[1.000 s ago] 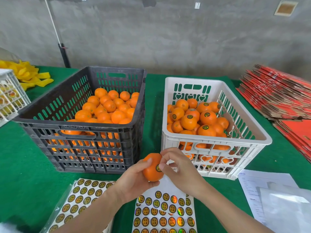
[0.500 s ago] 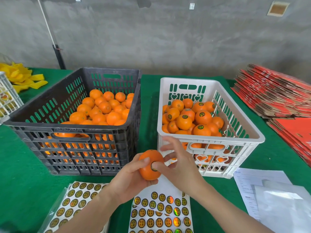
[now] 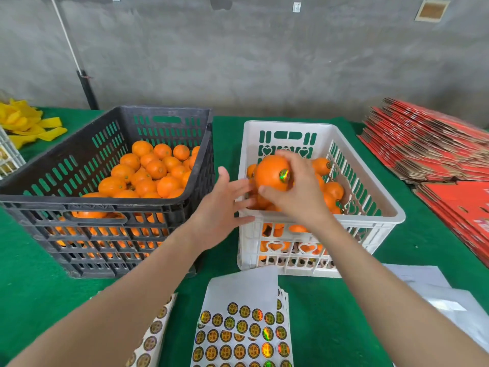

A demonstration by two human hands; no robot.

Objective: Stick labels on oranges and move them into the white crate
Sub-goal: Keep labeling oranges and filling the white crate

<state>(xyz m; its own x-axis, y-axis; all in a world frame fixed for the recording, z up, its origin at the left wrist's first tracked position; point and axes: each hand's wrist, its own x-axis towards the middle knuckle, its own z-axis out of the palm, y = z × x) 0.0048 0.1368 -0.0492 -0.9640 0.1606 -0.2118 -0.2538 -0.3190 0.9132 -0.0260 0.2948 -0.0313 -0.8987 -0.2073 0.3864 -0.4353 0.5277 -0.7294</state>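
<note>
Green bench (image 3: 31, 274). Right hand (image 3: 299, 192) holds a labelled orange (image 3: 270, 172) over the white crate (image 3: 391, 215), fingers (image 3: 288, 158) curled round it. Left hand (image 3: 219, 207) is empty, fingers spread.

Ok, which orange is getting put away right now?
Find the white slotted plastic crate on the right of the green table. Above its pile, the right hand grips one round orange. Only that one is held up above the heap, its shiny round sticker facing you.
</note>
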